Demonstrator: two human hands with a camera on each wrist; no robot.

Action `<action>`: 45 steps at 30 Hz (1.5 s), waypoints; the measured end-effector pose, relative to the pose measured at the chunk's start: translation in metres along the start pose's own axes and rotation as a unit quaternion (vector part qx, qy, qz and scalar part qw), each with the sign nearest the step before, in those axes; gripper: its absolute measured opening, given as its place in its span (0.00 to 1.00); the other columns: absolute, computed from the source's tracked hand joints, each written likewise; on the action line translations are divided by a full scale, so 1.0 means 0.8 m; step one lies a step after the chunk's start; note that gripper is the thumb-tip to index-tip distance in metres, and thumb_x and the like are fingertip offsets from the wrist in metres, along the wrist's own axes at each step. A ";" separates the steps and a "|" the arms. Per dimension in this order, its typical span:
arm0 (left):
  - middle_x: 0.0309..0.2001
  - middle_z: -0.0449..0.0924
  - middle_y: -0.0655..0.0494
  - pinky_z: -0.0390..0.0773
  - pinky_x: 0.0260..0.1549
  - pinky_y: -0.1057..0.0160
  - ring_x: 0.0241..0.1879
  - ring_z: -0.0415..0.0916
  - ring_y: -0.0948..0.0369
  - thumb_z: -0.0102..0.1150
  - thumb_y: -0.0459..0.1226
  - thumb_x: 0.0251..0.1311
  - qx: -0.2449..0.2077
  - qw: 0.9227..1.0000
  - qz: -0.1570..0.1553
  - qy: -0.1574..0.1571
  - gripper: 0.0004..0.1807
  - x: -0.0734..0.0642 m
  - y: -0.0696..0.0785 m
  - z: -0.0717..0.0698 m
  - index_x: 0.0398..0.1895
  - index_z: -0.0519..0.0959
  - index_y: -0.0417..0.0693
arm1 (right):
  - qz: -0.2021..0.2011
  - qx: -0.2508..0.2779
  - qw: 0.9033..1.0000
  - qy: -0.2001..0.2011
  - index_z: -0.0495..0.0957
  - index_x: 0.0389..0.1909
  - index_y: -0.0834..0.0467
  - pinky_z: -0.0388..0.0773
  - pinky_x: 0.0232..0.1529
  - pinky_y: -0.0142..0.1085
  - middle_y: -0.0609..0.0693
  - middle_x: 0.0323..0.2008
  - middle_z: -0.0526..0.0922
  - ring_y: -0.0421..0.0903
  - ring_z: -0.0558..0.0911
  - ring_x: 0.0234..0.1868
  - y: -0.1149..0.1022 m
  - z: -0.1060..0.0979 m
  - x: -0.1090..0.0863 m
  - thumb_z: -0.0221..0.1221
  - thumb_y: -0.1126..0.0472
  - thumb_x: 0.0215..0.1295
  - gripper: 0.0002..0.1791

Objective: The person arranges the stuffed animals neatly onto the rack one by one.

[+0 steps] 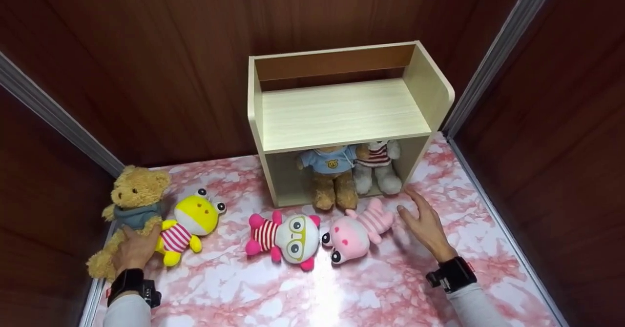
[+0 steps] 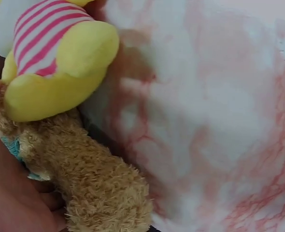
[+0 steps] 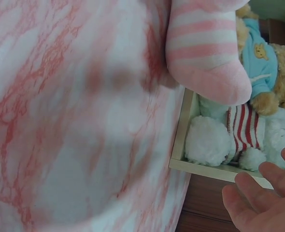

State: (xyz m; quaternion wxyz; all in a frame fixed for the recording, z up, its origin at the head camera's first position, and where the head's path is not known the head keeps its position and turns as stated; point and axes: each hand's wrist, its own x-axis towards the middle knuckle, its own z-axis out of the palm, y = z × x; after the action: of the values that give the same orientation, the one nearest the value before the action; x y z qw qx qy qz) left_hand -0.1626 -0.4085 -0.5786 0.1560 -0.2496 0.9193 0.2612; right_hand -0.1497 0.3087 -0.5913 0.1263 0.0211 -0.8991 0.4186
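My left hand (image 1: 135,249) grips the lower body of a tan teddy bear (image 1: 138,217) in a grey-blue top, at the far left. In the left wrist view its fingers curl around the curly fur (image 2: 99,179), partly hidden. A yellow frog plush (image 1: 197,214) with a pink-striped body leans against that bear. My right hand (image 1: 427,224) hovers with spread fingers beside the shelf's lower right corner, holding nothing. Near it lies a pink striped plush (image 1: 354,234). Inside the lower compartment sit a brown bear (image 1: 334,171) in a blue shirt and a white plush (image 1: 376,163) in red stripes.
A pale wooden shelf (image 1: 342,114) stands against the back wall on a pink marbled surface (image 1: 234,293). A panda-like plush (image 1: 293,239) with yellow glasses lies in front of it, head against the pink plush. Dark wood panels (image 1: 552,146) close in the sides.
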 end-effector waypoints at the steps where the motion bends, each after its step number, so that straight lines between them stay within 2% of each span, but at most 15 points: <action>1: 0.68 0.48 0.09 0.62 0.59 0.25 0.65 0.56 0.19 0.26 0.77 0.64 0.001 1.000 0.000 -0.001 0.67 0.000 -0.002 0.001 0.76 0.18 0.30 | 0.003 0.001 1.000 -0.002 0.69 0.74 0.59 0.61 0.73 0.54 0.59 0.74 0.69 0.59 0.67 0.74 0.000 -0.001 0.000 0.62 0.53 0.73 0.33; 6: 0.68 0.49 0.10 0.67 0.53 0.26 0.63 0.60 0.20 0.26 0.79 0.62 -0.012 1.000 0.002 -0.005 0.65 -0.004 -0.008 0.008 0.77 0.14 0.42 | 0.011 0.002 1.000 -0.005 0.69 0.74 0.59 0.61 0.73 0.54 0.59 0.74 0.69 0.59 0.67 0.74 0.000 -0.003 -0.003 0.62 0.52 0.74 0.32; 10: 0.69 0.51 0.11 0.71 0.53 0.30 0.59 0.66 0.22 0.33 0.77 0.65 -0.030 0.999 0.030 0.007 0.64 -0.008 -0.008 0.014 0.76 0.13 0.44 | 0.007 0.005 1.000 -0.001 0.69 0.74 0.58 0.62 0.73 0.55 0.60 0.73 0.70 0.60 0.68 0.74 0.000 -0.002 -0.006 0.62 0.52 0.73 0.32; 12: 0.71 0.49 0.13 0.69 0.56 0.30 0.60 0.65 0.21 0.35 0.75 0.66 -0.044 0.998 0.042 0.011 0.64 -0.010 -0.006 0.015 0.76 0.13 0.44 | 0.004 0.007 1.000 0.001 0.69 0.74 0.58 0.62 0.73 0.55 0.61 0.73 0.70 0.60 0.68 0.73 0.000 -0.001 -0.008 0.62 0.52 0.73 0.32; 14: 0.73 0.45 0.16 0.65 0.61 0.29 0.63 0.61 0.21 0.35 0.72 0.69 -0.068 0.997 0.040 0.017 0.60 -0.013 -0.001 0.016 0.78 0.15 0.46 | 0.003 0.012 1.000 0.004 0.69 0.74 0.58 0.62 0.73 0.55 0.61 0.73 0.70 0.60 0.68 0.73 0.001 0.000 -0.010 0.62 0.53 0.74 0.32; 19: 0.78 0.44 0.26 0.59 0.67 0.32 0.66 0.58 0.23 0.33 0.59 0.77 -0.119 0.990 0.034 0.072 0.46 -0.018 0.007 0.023 0.83 0.25 0.48 | -0.002 0.014 1.000 0.009 0.70 0.73 0.59 0.64 0.71 0.57 0.62 0.72 0.71 0.61 0.69 0.72 0.001 0.003 -0.011 0.61 0.54 0.75 0.30; 21: 0.79 0.44 0.29 0.61 0.66 0.33 0.65 0.60 0.24 0.33 0.56 0.78 -0.140 0.985 0.034 0.096 0.44 -0.020 0.011 0.027 0.83 0.29 0.49 | -0.008 0.015 1.000 0.012 0.70 0.73 0.59 0.64 0.71 0.57 0.63 0.72 0.71 0.61 0.70 0.71 0.000 0.004 -0.010 0.61 0.54 0.75 0.30; 24: 0.81 0.42 0.36 0.59 0.68 0.34 0.68 0.58 0.26 0.36 0.55 0.78 -0.183 0.974 0.033 0.127 0.43 -0.025 0.019 0.032 0.84 0.31 0.52 | -0.017 0.019 0.999 0.019 0.72 0.72 0.59 0.64 0.71 0.56 0.62 0.72 0.71 0.61 0.70 0.71 -0.003 0.004 -0.007 0.61 0.56 0.74 0.28; 28: 0.82 0.45 0.40 0.54 0.73 0.37 0.74 0.53 0.31 0.41 0.53 0.78 -0.234 0.952 0.053 0.189 0.41 -0.038 0.031 0.040 0.85 0.37 0.54 | -0.026 0.024 0.999 0.023 0.72 0.72 0.59 0.65 0.70 0.55 0.61 0.72 0.72 0.60 0.71 0.71 -0.007 0.004 -0.005 0.62 0.58 0.74 0.28; 30: 0.81 0.49 0.41 0.53 0.74 0.38 0.75 0.53 0.33 0.44 0.50 0.77 -0.254 0.937 0.071 0.228 0.40 -0.046 0.041 0.045 0.85 0.42 0.54 | -0.030 0.028 0.999 0.024 0.72 0.71 0.60 0.67 0.69 0.56 0.62 0.71 0.72 0.60 0.71 0.71 -0.010 0.004 -0.005 0.62 0.58 0.73 0.28; 35: 0.80 0.56 0.43 0.50 0.77 0.44 0.77 0.54 0.39 0.51 0.45 0.76 -0.289 0.890 0.133 0.326 0.38 -0.061 0.075 0.062 0.85 0.50 0.55 | -0.035 0.040 0.998 0.044 0.74 0.69 0.64 0.71 0.63 0.54 0.64 0.69 0.74 0.60 0.73 0.68 -0.022 0.006 -0.005 0.63 0.62 0.71 0.27; 38: 0.77 0.61 0.40 0.54 0.76 0.47 0.75 0.59 0.40 0.55 0.39 0.74 -0.292 0.862 0.176 0.376 0.38 -0.070 0.096 0.079 0.83 0.54 0.52 | -0.042 0.049 0.996 0.054 0.75 0.68 0.64 0.73 0.61 0.55 0.63 0.67 0.76 0.60 0.75 0.66 -0.032 0.012 -0.004 0.63 0.65 0.70 0.26; 40: 0.75 0.65 0.37 0.57 0.75 0.47 0.72 0.62 0.39 0.58 0.35 0.71 -0.294 0.839 0.211 0.407 0.38 -0.076 0.110 0.092 0.82 0.58 0.48 | -0.051 0.056 0.996 0.056 0.75 0.68 0.64 0.74 0.60 0.56 0.62 0.68 0.76 0.59 0.75 0.66 -0.041 0.017 -0.004 0.64 0.67 0.69 0.27; 43: 0.73 0.67 0.35 0.59 0.74 0.47 0.70 0.64 0.38 0.60 0.32 0.69 -0.297 0.808 0.263 0.435 0.37 -0.087 0.130 0.112 0.80 0.61 0.41 | -0.063 0.074 0.994 0.059 0.74 0.69 0.64 0.75 0.59 0.57 0.62 0.67 0.77 0.60 0.76 0.64 -0.055 0.026 -0.003 0.64 0.69 0.67 0.28; 45: 0.72 0.67 0.33 0.60 0.73 0.48 0.70 0.65 0.37 0.62 0.30 0.67 -0.298 0.789 0.299 0.447 0.37 -0.094 0.143 0.125 0.78 0.62 0.37 | -0.062 0.088 0.992 0.059 0.74 0.69 0.63 0.75 0.60 0.54 0.60 0.67 0.77 0.60 0.77 0.63 -0.063 0.032 -0.003 0.64 0.68 0.68 0.28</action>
State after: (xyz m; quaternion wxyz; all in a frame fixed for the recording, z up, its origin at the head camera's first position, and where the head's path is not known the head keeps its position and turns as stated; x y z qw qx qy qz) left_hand -0.1466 -0.2399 -0.5830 -0.4401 -0.0855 0.7918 0.4147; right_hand -0.1453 0.2564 -0.5700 0.2031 0.0633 -0.8466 0.4878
